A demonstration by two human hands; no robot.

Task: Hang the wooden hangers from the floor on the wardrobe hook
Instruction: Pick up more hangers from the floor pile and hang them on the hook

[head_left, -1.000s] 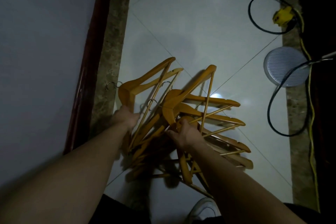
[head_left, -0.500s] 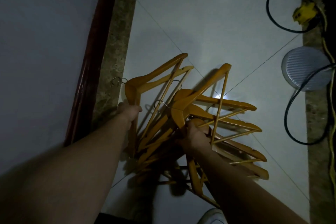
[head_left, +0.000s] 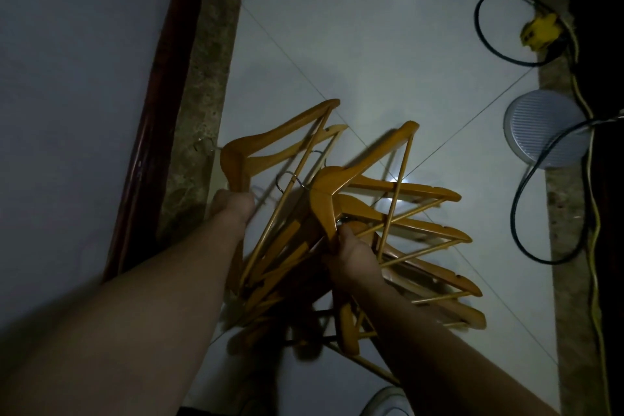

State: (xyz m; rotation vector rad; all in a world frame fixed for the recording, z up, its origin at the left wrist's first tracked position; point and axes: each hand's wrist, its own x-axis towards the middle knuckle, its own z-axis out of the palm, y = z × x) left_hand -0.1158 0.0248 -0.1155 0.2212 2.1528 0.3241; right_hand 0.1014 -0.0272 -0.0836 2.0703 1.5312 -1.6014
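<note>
Several orange-brown wooden hangers [head_left: 398, 219] with metal hooks are bunched above the pale tiled floor [head_left: 354, 44], fanned out in two groups. My left hand [head_left: 233, 209] grips the left group [head_left: 270, 142] near its necks. My right hand [head_left: 351, 253] is closed on the right group at the neck of the front hanger. Their lower ends overlap in shadow between my forearms. No wardrobe hook is in view.
A dark red wooden edge [head_left: 158, 105] and a speckled stone strip [head_left: 206, 84] run along the left. At the right lie a black cable loop [head_left: 489, 34], a yellow plug [head_left: 540, 30], a yellow cord and a round grey ribbed disc [head_left: 543, 127]. A white shoe [head_left: 388, 404] shows at the bottom.
Both hands with the hangers have shifted slightly up and to the right in view. The grips are unchanged.
</note>
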